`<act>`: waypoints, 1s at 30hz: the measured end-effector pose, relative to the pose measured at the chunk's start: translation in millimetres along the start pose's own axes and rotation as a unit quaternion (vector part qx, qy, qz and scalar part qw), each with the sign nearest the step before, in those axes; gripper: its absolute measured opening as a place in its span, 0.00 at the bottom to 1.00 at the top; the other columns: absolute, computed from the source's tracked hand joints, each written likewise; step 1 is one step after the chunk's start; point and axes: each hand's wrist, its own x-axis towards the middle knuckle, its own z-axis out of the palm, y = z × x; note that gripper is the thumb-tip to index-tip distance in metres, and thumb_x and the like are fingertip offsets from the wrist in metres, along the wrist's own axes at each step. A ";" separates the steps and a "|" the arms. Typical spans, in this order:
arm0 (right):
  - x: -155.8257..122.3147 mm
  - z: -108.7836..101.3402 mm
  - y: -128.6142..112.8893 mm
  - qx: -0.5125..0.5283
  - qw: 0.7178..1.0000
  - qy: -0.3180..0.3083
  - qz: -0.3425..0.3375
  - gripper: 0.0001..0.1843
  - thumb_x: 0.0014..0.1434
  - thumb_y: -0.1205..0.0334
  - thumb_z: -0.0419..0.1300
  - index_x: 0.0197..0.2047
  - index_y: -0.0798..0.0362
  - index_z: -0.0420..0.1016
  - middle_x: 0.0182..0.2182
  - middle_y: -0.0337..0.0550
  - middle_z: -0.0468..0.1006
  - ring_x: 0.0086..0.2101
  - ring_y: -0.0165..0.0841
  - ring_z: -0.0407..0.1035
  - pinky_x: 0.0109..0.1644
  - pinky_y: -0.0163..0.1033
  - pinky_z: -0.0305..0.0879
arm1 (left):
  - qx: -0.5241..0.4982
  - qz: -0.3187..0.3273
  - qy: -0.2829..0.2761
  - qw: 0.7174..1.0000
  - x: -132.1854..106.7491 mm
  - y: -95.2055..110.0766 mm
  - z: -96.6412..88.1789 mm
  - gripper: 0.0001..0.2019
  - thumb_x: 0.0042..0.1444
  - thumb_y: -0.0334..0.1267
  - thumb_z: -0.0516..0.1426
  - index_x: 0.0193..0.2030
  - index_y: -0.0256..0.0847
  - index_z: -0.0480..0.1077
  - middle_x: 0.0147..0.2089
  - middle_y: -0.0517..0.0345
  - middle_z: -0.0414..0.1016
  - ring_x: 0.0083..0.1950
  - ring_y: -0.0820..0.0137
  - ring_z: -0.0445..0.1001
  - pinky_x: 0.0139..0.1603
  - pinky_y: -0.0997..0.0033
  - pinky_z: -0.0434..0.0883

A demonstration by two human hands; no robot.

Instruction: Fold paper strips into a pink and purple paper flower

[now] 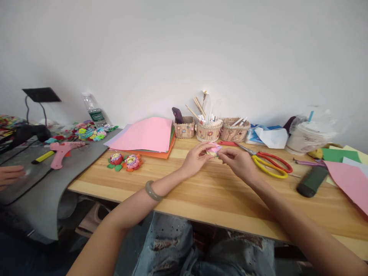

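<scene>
On the green label (97, 116) of the clear plastic water bottle (89, 102) leaning by the wall, we can make out a brand name in white letters that looks like "C'estbon", with smaller characters beneath it too tiny for us to read. We also see faint dark printing on the side of the lidded drink cup (306, 141) at the right, but it is too blurred for us to spell out.

Craft workspace, pink glue gun (59, 154), paper stack (143, 136), scissors (269, 163)
</scene>
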 end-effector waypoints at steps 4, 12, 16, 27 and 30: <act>-1.2 4.0 1.2 -0.020 0.999 0.034 -0.004 0.12 0.49 0.55 0.57 0.26 0.55 0.75 0.22 0.41 0.74 0.24 0.32 0.64 0.30 0.37 0.57 | 0.010 0.007 -0.001 1.000 -0.9 1.6 -0.2 0.15 0.50 0.34 0.57 0.47 0.43 0.69 0.54 0.51 0.66 0.54 0.66 0.66 0.51 0.66 0.66; 0.1 1.3 3.6 0.022 1.000 0.002 0.007 0.14 0.47 0.52 0.59 0.25 0.55 0.75 0.21 0.41 0.74 0.23 0.31 0.64 0.28 0.36 0.59 | -0.019 0.002 -0.017 1.000 0.5 4.7 -2.6 0.15 0.48 0.32 0.58 0.45 0.41 0.71 0.53 0.49 0.69 0.57 0.63 0.63 0.51 0.65 0.66; 0.5 1.1 4.2 0.045 0.999 -0.009 0.020 0.15 0.46 0.50 0.61 0.24 0.56 0.75 0.21 0.41 0.73 0.22 0.31 0.64 0.28 0.37 0.59 | -0.030 0.010 -0.028 0.999 1.7 2.0 -3.4 0.14 0.47 0.31 0.59 0.44 0.41 0.72 0.53 0.49 0.69 0.57 0.64 0.64 0.53 0.64 0.65; 1.6 -3.4 3.7 0.122 0.991 -0.041 0.030 0.18 0.51 0.49 0.57 0.24 0.56 0.73 0.21 0.40 0.71 0.25 0.29 0.63 0.31 0.36 0.60 | -0.067 -0.041 0.001 0.997 1.3 -0.6 -2.0 0.17 0.46 0.33 0.60 0.46 0.41 0.70 0.56 0.50 0.66 0.50 0.66 0.70 0.49 0.66 0.68; 1.8 -3.5 3.3 0.125 0.990 -0.047 0.034 0.17 0.50 0.49 0.58 0.24 0.56 0.72 0.20 0.38 0.69 0.24 0.29 0.63 0.31 0.36 0.59 | -0.076 -0.051 0.005 0.996 1.4 0.0 -1.3 0.18 0.46 0.34 0.60 0.46 0.41 0.70 0.55 0.50 0.67 0.49 0.67 0.70 0.48 0.67 0.68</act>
